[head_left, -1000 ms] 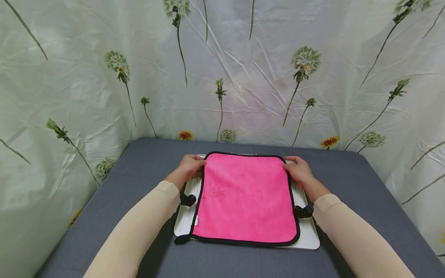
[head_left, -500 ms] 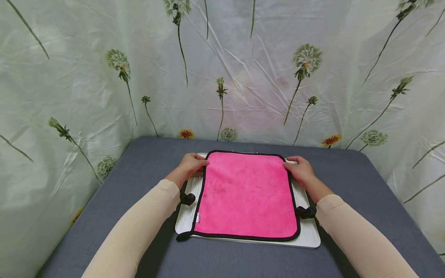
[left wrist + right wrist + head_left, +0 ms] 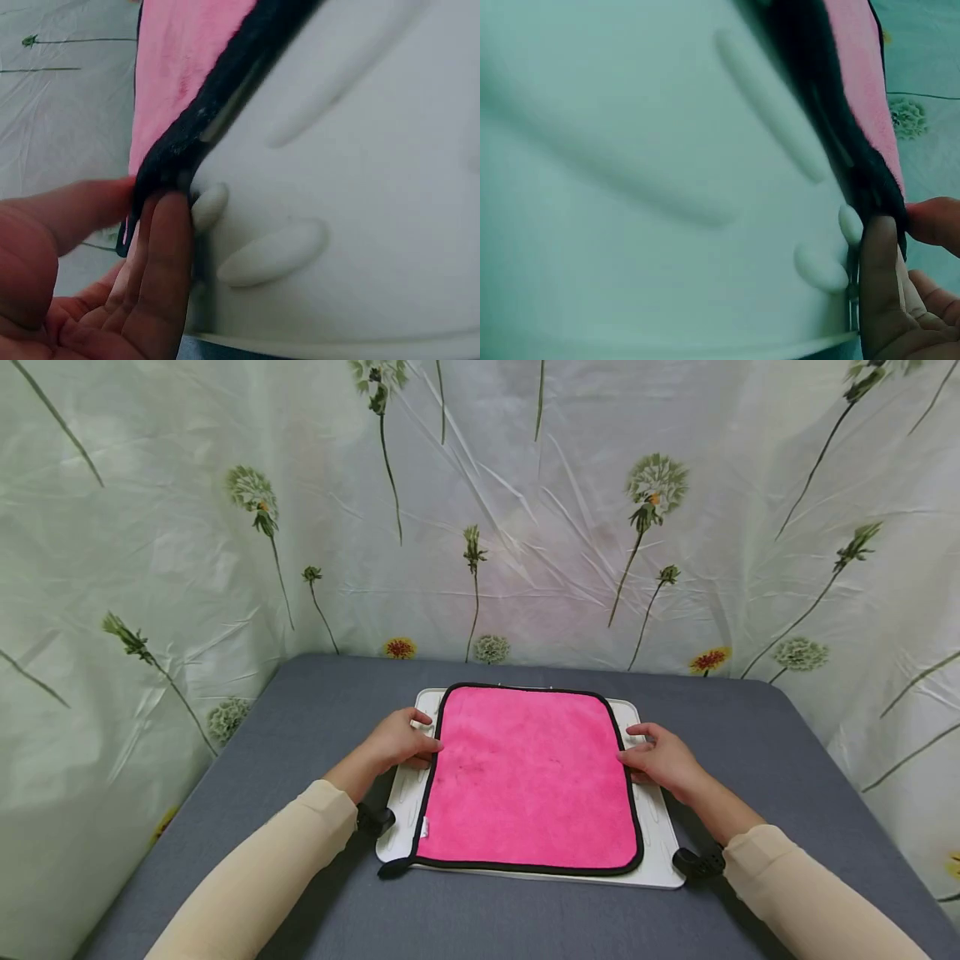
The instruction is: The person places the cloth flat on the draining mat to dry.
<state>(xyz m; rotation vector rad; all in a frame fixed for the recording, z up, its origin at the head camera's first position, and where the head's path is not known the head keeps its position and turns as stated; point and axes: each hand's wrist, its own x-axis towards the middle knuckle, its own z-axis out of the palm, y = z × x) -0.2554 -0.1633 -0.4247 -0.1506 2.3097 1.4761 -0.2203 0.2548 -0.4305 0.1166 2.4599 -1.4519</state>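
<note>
A pink cloth [image 3: 528, 785] with black edging lies spread over a white board [image 3: 662, 852] with raised ridges. My left hand [image 3: 392, 743] is at the cloth's left side, thumb against the black edging. In the left wrist view, its thumb and fingers pinch the edging [image 3: 196, 112] just above the ridged white surface. Across from it, my right hand [image 3: 663, 764] holds the right edge, its index finger raised in the head view. The right wrist view shows thumb and fingertips meeting at the black border [image 3: 847, 135]. The board's middle is hidden under the cloth.
The board sits on a table with a grey cover [image 3: 337, 693]. A pale curtain [image 3: 525, 527] printed with dandelions hangs behind and on both sides. A small black loop [image 3: 395, 867] sticks out from the cloth's near left corner.
Both hands have slid from the cloth's far corners toward me along its sides, their wrists spreading outward. The board's far corners now show. Cloth and board have stayed almost in place.
</note>
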